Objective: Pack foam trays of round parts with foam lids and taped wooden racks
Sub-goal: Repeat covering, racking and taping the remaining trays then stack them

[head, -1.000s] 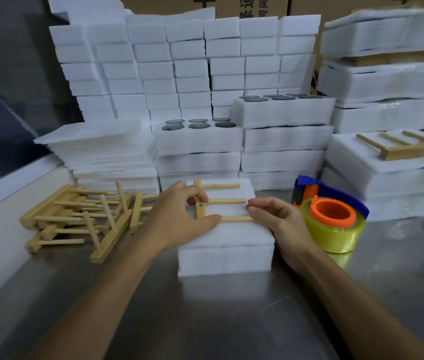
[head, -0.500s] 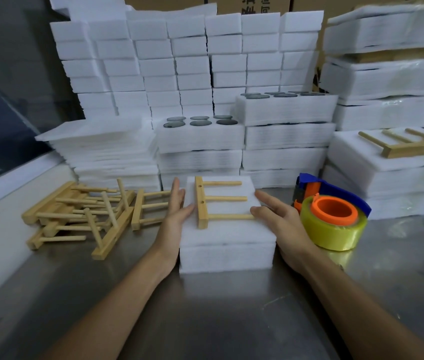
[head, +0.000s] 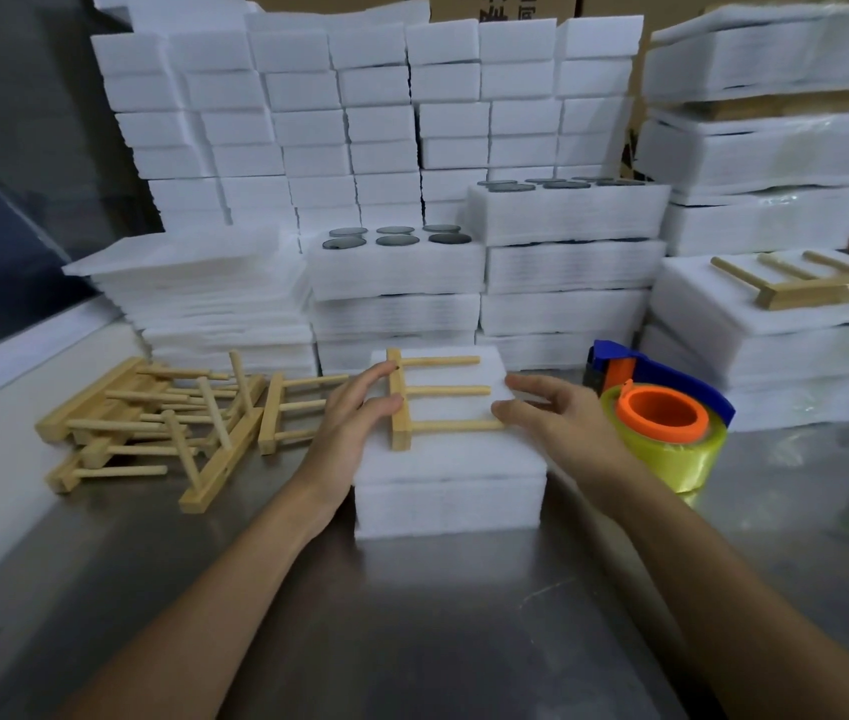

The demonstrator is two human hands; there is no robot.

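Note:
A white foam tray (head: pixel 448 504) with a foam lid (head: pixel 464 452) stands on the metal table in front of me. A wooden rack (head: pixel 414 394) with three pegs lies flat on the lid. My left hand (head: pixel 355 423) lies at the lid's left edge, its straight fingers touching the rack's bar. My right hand (head: pixel 557 423) hovers at the lid's right edge, fingers spread and loosely extended near the peg tips. A tape dispenser (head: pixel 664 413) with a yellow roll, orange core and blue handle sits just right of my right hand.
Loose wooden racks (head: pixel 152 423) lie piled at left. Stacks of foam trays (head: pixel 396 272), some showing round dark parts (head: pixel 396 236), and foam blocks (head: pixel 360 111) line the back. A packed tray with a taped rack (head: pixel 796 283) stands at right.
My left hand let go of the rack's bar and straightened along the lid's left edge. My right hand released the peg tips and opened beside the lid.

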